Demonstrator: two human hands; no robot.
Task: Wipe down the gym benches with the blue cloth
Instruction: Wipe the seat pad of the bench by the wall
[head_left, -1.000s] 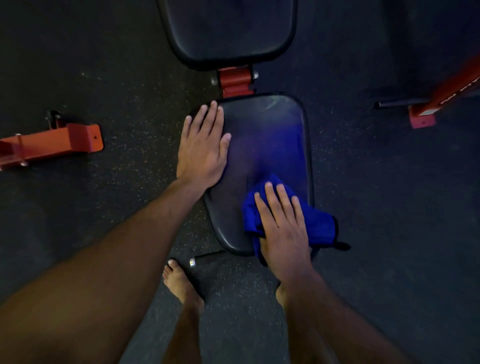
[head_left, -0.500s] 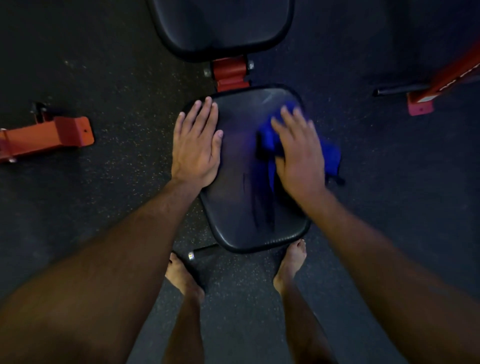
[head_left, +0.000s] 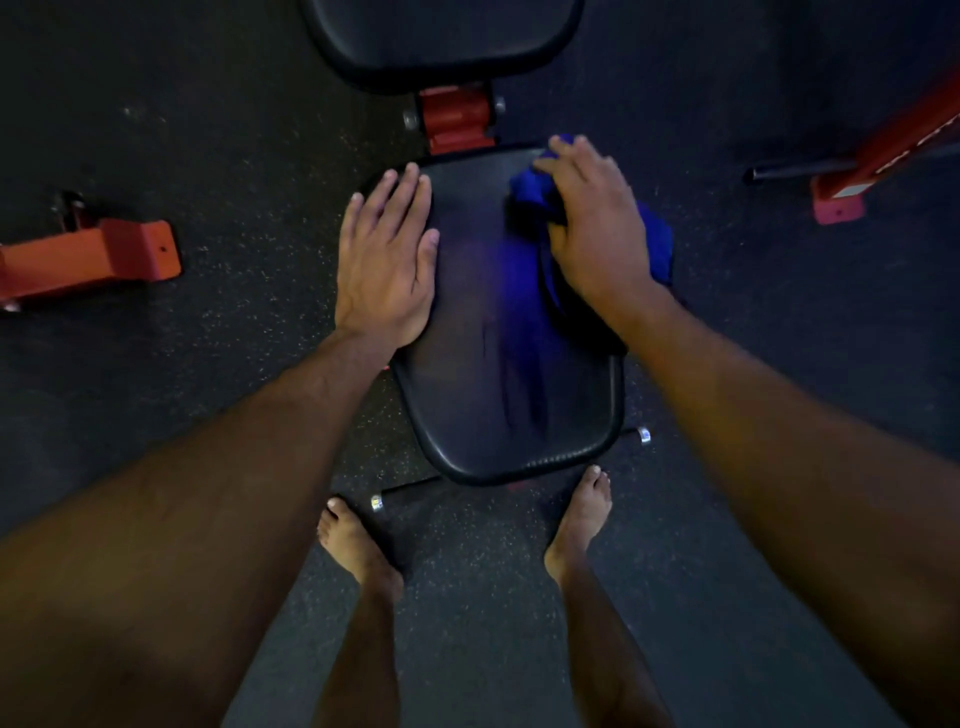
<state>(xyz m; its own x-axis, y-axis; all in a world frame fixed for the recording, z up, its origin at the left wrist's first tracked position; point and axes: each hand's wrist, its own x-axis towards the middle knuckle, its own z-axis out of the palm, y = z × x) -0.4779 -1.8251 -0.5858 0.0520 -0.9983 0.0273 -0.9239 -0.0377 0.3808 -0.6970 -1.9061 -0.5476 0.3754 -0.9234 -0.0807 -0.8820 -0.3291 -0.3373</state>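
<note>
Blue cloth (head_left: 655, 244), soft and bunched up, lies on the far right corner of the black padded seat of the gym bench (head_left: 498, 374). Part of the cloth hangs over the right edge of the seat. The right hand (head_left: 597, 223) rests on top of the cloth and presses it down onto the seat. Its fingers are laid over the bunch and bend a little around it, with the fingertips near the far edge of the seat.

The left hand (head_left: 387, 260) lies flat on the left edge of the seat. Its fingers are straight and close together, and it holds nothing. The two hands are apart, with bare black seat between them. A faint blue shine shows on the seat beside the cloth.

Past the seat is a red metal hinge (head_left: 457, 117), and past that is the black padded back rest (head_left: 441, 41) of the same bench. A thin black bar with silver ends (head_left: 410, 491) sticks out from under the near end of the seat. Two bare feet stand on the dark speckled rubber floor (head_left: 234, 130), the left foot (head_left: 353, 545) just beside the bar and the right foot (head_left: 582, 514) near the seat's near right corner.

An orange metal frame piece (head_left: 98, 257) lies on the floor at the left. Another red frame piece (head_left: 883, 150) sits at the far right.
</note>
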